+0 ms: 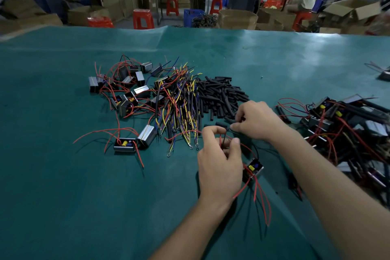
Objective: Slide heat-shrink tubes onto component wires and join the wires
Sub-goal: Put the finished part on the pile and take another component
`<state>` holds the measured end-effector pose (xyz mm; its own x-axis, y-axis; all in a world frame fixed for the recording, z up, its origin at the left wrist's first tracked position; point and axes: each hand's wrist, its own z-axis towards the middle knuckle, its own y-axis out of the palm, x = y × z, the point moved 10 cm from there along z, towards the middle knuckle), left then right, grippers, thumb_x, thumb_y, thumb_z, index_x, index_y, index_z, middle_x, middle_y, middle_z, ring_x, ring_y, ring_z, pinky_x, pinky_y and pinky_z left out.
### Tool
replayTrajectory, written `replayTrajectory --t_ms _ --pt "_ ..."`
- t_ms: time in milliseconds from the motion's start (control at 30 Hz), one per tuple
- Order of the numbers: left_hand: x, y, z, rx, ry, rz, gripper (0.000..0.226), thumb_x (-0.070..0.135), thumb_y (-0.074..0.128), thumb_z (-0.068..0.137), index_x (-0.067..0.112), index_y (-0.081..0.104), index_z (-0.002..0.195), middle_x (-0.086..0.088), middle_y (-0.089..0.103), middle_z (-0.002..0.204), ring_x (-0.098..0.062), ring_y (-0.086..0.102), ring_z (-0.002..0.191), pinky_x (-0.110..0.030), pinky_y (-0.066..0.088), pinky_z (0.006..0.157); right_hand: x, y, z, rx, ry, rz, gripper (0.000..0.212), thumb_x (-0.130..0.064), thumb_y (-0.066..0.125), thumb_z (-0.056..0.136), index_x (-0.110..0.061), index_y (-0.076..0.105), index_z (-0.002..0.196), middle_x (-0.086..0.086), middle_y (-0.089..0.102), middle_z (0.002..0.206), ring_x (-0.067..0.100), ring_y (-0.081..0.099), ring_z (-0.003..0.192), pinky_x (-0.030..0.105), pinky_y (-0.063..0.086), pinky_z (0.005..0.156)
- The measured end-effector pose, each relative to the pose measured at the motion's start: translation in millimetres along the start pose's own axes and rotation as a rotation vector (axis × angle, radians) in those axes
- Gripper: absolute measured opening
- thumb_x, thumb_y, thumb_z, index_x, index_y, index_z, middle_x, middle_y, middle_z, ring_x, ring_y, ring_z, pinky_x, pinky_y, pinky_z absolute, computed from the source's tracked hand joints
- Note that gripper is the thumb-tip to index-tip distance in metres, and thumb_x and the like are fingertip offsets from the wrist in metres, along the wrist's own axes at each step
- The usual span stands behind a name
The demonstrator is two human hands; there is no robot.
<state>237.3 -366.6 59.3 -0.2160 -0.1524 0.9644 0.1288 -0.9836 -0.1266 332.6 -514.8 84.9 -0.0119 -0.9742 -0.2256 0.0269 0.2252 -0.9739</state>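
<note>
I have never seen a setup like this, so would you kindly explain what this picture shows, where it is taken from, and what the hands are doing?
There is no machine here: a person works bare-handed, and the single picture comes from a camera on their head, looking down over a green table. The left hand pinches thin red and black wires that lead to a small component lying by the wrist. The right hand pinches what looks like a black tube at those wires' ends. On the table lie a pile of black heat-shrink tubes, a bundle of coloured wires, loose components on the left, and a tangled heap on the right.
</note>
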Motion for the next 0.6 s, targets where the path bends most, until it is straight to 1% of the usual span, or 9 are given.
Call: replayTrajectory --t_ms 100,167,300,333,367,400,467,533,600 --pt "-1.4 -1.0 0.3 -0.010 -0.015 -0.019 0.022 0.010 0.048 0.100 0.030 0.044 0.105 0.010 0.073 0.081 -0.017 0.068 0.071 -0.045 0.055 0.070 3.2 3.2 4.0 -0.039 0.043 0.003 0.022 -0.032 0.079 0.086 -0.012 0.071 0.081 0.008 0.071 0.086 0.029 0.065 0.084 0.030 0.046 0.067" --pt "-1.6 -2.0 0.2 -0.022 -0.038 -0.066 0.024 0.008 0.044 0.101 0.032 0.042 0.106 0.010 0.074 0.083 -0.019 0.069 0.071 -0.049 0.058 0.070 3.7 1.6 3.7 -0.053 0.045 -0.016 0.021 -0.030 0.078 0.088 -0.011 0.070 0.084 0.009 0.071 0.088 0.029 0.065 0.085 0.031 0.047 0.067" --pt "-3.8 -2.5 2.1 -0.050 -0.085 -0.181 0.022 0.010 0.044 0.103 0.032 0.039 0.103 0.005 0.076 0.086 -0.019 0.071 0.071 -0.054 0.059 0.071 -2.6 -6.5 -9.2 0.001 -0.035 0.017 0.018 -0.027 0.073 0.093 -0.011 0.070 0.087 -0.001 0.066 0.079 0.024 0.062 0.084 0.030 0.044 0.071" --pt "-3.8 -1.6 2.6 -0.059 -0.095 -0.213 0.021 0.011 0.044 0.103 0.031 0.039 0.102 0.003 0.077 0.087 -0.019 0.071 0.070 -0.052 0.060 0.069 -1.2 -13.9 -14.6 0.051 -0.041 0.100 0.015 -0.026 0.072 0.093 -0.012 0.069 0.088 -0.003 0.064 0.077 0.022 0.062 0.081 0.029 0.043 0.070" --pt "-4.1 -0.4 3.0 -0.070 -0.106 -0.251 0.020 0.010 0.044 0.103 0.030 0.039 0.102 0.001 0.077 0.087 -0.018 0.071 0.070 -0.047 0.060 0.064 3.0 -20.0 -21.2 0.090 -0.029 0.275 0.011 -0.023 0.073 0.093 -0.013 0.069 0.089 -0.003 0.065 0.074 0.019 0.061 0.075 0.029 0.045 0.067" --pt "-4.4 1.1 3.2 -0.082 -0.120 -0.298 0.020 0.009 0.044 0.103 0.028 0.039 0.101 -0.002 0.077 0.086 -0.017 0.071 0.069 -0.040 0.058 0.057 6.2 -23.2 -29.7 0.097 -0.014 0.525 0.005 -0.017 0.073 0.093 -0.013 0.070 0.093 -0.003 0.066 0.071 0.015 0.060 0.067 0.028 0.047 0.061" --pt "-5.3 6.0 3.5 -0.106 -0.161 -0.411 0.020 0.006 0.041 0.104 0.025 0.041 0.101 -0.007 0.077 0.084 -0.016 0.071 0.066 -0.027 0.051 0.049 6.1 -23.1 -47.6 0.065 -0.018 0.952 0.012 -0.005 0.071 0.094 -0.013 0.072 0.103 -0.003 0.066 0.069 0.010 0.055 0.056 0.023 0.045 0.051" --pt "-6.8 10.8 5.0 -0.129 -0.191 -0.487 0.022 0.002 0.039 0.103 0.023 0.042 0.102 -0.010 0.076 0.081 -0.018 0.069 0.064 -0.022 0.048 0.049 2.6 -21.0 -63.0 0.045 -0.042 1.073 0.018 0.000 0.069 0.093 -0.016 0.076 0.098 0.005 0.067 0.076 0.011 0.053 0.056 0.023 0.042 0.050" --pt "-7.1 13.3 6.9 -0.149 -0.194 -0.511 0.022 0.000 0.039 0.103 0.022 0.043 0.103 -0.012 0.075 0.079 -0.019 0.068 0.062 -0.022 0.050 0.053 -1.6 -16.5 -73.9 0.012 -0.052 1.069 0.015 -0.002 0.070 0.092 -0.013 0.078 0.090 0.008 0.070 0.075 0.010 0.051 0.056 0.021 0.040 0.050"
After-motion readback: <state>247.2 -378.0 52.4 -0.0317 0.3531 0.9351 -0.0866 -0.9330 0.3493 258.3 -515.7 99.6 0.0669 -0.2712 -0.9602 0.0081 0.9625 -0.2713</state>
